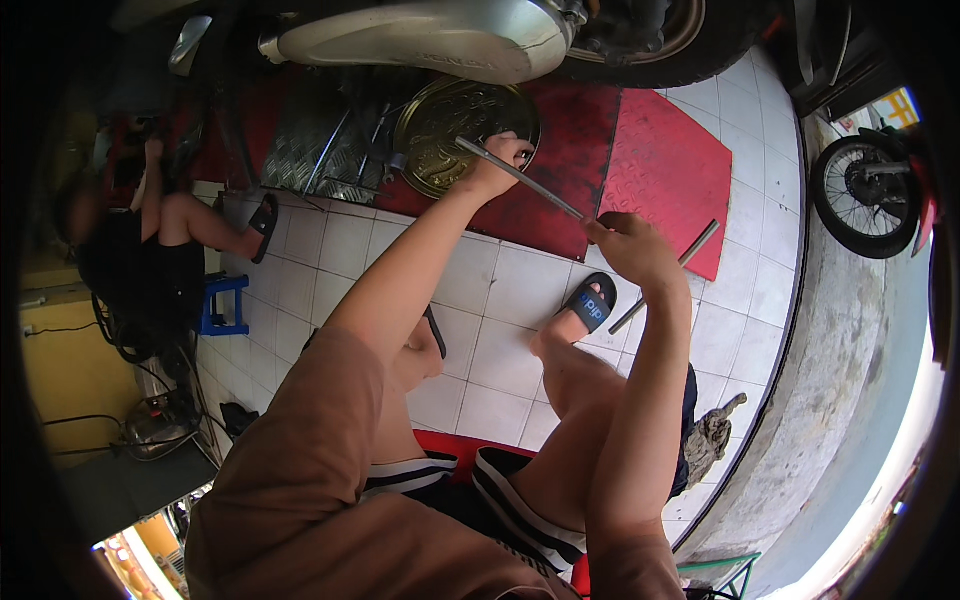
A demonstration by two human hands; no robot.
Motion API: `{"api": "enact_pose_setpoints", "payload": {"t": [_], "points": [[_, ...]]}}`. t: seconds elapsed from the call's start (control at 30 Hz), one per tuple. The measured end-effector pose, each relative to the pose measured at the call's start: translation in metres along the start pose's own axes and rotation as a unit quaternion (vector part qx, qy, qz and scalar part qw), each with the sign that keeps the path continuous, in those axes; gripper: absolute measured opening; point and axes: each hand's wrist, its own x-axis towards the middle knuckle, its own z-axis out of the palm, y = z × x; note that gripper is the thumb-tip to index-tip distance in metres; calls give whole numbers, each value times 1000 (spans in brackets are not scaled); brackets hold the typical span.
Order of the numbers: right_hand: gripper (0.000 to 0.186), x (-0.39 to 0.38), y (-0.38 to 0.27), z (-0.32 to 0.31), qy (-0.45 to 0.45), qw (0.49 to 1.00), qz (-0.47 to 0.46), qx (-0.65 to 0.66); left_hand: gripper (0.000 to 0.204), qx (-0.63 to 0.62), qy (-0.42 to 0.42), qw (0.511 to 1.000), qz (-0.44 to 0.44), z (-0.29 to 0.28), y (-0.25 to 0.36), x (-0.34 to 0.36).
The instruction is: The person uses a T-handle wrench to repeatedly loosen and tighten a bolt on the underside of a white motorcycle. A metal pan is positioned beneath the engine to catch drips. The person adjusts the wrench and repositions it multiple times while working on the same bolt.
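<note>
My right hand (637, 250) is closed around a long metal T-handle wrench (545, 193). Its shaft slants up and left, while the crossbar (700, 242) passes behind my right wrist. My fingers hide where the two join. The far end of the shaft crosses over my left hand (492, 178), which reaches to the right side of a round gold-coloured tray (425, 178) with a raised pattern. The left fingers are curled near something small and dark that I cannot make out.
A motorbike's silver engine cover (420, 42) and tyre (680, 60) stand over the red mat (665, 170). Spanners (380, 128) lie left of the tray. Another person (150, 220) sits by a blue stool (226, 305). A crumpled rag (712, 440) lies at right.
</note>
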Motion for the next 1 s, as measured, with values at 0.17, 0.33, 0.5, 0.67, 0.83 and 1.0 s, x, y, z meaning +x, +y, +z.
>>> {"api": "enact_pose_setpoints", "payload": {"t": [0.17,0.33,0.5,0.67,0.83,1.0], "points": [[48,8,7,-1,-32,999,-11,-35,31,-10,-40,999,-1,-12,9,-2],[46,10,7,-5,-12,1000,-17,2,18,-61,-37,994,-77,-18,16,-6],[43,5,9,-3,28,998,-47,29,14,-261,-42,922,-285,-61,13,-29],[40,5,9,-10,6,999,-42,5,17,-494,13,784,-376,-114,24,-69],[38,-2,6,-10,28,999,-38,17,16,-481,67,804,-343,-121,39,-68],[30,-3,8,-7,62,996,-56,31,16,-502,123,806,-289,-126,34,-57]]}}
